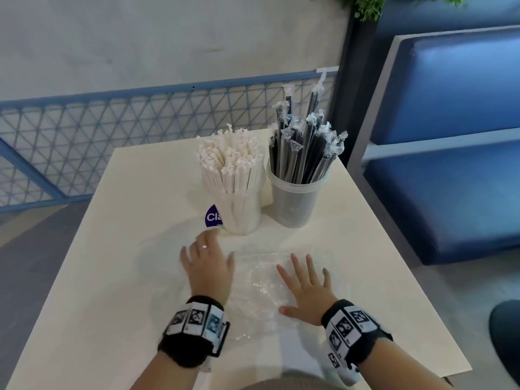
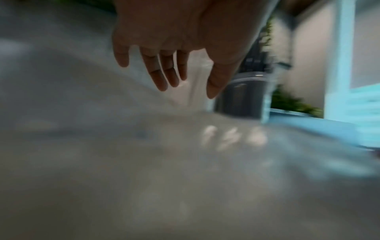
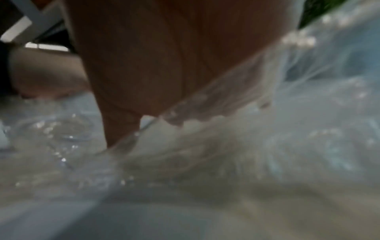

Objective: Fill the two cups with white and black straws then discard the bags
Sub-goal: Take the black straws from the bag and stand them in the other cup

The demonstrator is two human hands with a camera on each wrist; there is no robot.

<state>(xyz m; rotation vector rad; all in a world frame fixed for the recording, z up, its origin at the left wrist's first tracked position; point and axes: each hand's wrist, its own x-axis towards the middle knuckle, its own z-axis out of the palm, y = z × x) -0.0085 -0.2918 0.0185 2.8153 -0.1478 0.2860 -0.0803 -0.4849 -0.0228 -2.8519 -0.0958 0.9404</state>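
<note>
Two clear cups stand at the far side of the white table (image 1: 112, 277). The left cup (image 1: 242, 209) holds white paper-wrapped straws (image 1: 230, 159); the right cup (image 1: 295, 204) holds black straws (image 1: 304, 142) in clear sleeves. A crumpled clear plastic bag (image 1: 259, 288) lies flat on the table in front of the cups. My left hand (image 1: 206, 263) hovers with fingers spread over the bag's left edge, just short of the white-straw cup. My right hand (image 1: 306, 285) lies flat on the bag, fingers splayed; the right wrist view shows the hand (image 3: 164, 65) pressing the film (image 3: 267, 146).
A purple label (image 1: 213, 216) shows beside the white-straw cup. A blue padded bench (image 1: 450, 164) stands to the right of the table. A blue mesh railing (image 1: 112, 136) runs behind it. Green foliage (image 1: 365, 4) hangs at the top.
</note>
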